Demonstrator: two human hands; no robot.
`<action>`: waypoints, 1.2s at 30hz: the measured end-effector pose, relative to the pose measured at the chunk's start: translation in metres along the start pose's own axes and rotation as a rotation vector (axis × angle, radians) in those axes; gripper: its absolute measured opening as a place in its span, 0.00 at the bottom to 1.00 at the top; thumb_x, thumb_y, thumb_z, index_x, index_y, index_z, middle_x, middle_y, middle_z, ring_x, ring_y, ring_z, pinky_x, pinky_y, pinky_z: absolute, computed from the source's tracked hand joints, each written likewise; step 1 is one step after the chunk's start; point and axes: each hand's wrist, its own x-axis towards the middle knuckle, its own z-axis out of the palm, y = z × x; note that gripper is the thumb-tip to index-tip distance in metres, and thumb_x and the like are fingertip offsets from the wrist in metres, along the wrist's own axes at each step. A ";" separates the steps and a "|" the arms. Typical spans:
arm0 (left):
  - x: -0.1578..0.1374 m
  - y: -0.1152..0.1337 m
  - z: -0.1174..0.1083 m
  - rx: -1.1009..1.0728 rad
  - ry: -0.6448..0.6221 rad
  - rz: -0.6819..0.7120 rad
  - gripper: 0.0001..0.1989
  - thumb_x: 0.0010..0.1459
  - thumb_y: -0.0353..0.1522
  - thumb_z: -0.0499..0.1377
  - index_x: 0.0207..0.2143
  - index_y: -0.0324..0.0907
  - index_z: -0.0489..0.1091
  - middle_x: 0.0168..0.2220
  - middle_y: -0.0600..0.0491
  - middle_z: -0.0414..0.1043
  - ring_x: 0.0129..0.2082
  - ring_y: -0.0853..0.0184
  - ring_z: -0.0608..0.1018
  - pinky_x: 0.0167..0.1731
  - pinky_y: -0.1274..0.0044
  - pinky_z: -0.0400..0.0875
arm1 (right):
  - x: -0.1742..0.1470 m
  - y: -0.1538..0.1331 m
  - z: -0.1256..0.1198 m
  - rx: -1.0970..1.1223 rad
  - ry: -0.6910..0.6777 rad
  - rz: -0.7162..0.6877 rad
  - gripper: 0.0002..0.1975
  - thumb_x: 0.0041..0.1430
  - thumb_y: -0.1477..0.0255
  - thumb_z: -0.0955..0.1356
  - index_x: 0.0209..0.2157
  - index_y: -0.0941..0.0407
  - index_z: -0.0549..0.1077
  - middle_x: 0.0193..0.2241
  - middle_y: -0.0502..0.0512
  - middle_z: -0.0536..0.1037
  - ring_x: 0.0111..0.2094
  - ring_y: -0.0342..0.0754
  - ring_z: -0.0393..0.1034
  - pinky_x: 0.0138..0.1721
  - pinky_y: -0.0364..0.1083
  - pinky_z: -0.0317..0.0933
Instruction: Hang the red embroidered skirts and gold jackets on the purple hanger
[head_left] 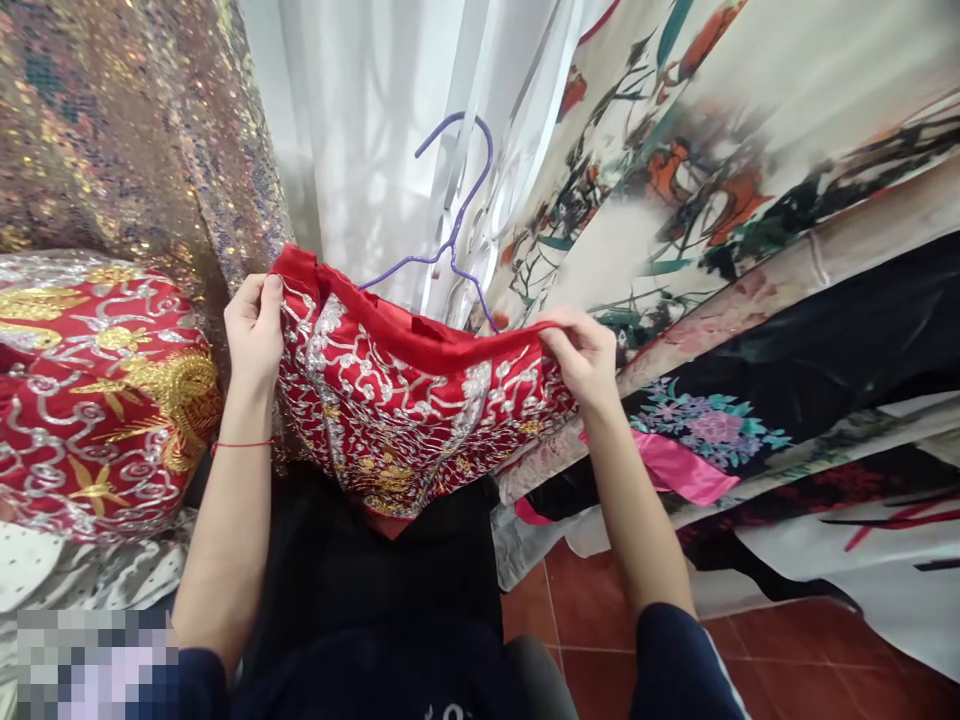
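Note:
A red embroidered garment (420, 420) with silver and gold stitching and a plain red band along its upper edge stretches between my two hands. My left hand (255, 320) pinches the band at its left end. At the other end, my right hand (583, 352) has its fingers closed around the same edge. Behind the band rises a purple wire hanger (452, 245), its hook free at the top and its lower part hidden by the garment. Whether the hanger is fastened to the garment I cannot tell.
Another red and gold embroidered piece (112, 400) lies at the left, below a sequined cloth (142, 130). White sheer fabric (360, 120) hangs behind. Floral garments (660, 190) and a black one (817, 350) hang at the right, above a red tiled floor (592, 600).

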 end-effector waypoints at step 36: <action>-0.049 0.043 -0.008 0.074 -0.106 -0.256 0.19 0.60 0.49 0.61 0.28 0.43 0.73 0.26 0.55 0.70 0.28 0.68 0.71 0.35 0.76 0.69 | 0.005 -0.038 0.205 -0.722 -0.451 -0.474 0.14 0.74 0.75 0.59 0.52 0.58 0.73 0.41 0.60 0.79 0.41 0.48 0.71 0.36 0.46 0.60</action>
